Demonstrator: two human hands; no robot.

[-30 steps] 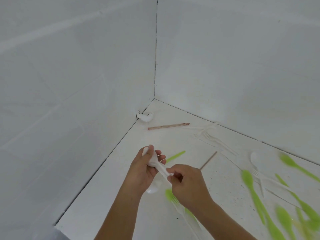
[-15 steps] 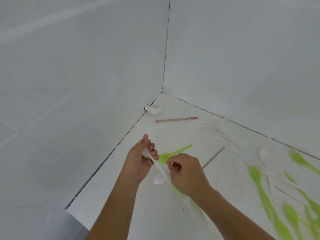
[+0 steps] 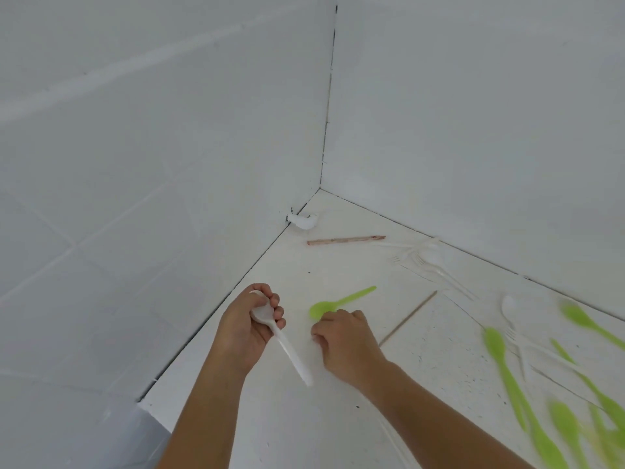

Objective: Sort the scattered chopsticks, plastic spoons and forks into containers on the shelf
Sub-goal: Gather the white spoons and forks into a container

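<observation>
Spoon (image 3: pixel 281 337) gripped in left hand (image 3: pixel 245 330), right hand (image 3: pixel 345 345) curled

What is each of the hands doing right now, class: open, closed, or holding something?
Left hand: closed round the bowl of a white spoon.
Right hand: curled, beside a green spoon; any hold cannot be told.

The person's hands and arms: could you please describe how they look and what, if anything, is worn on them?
The left hand and right hand wear no gloves, and no ring, watch or bracelet shows. The left forearm and right forearm are uncovered to the frame's edge; no sleeve is visible.
</observation>
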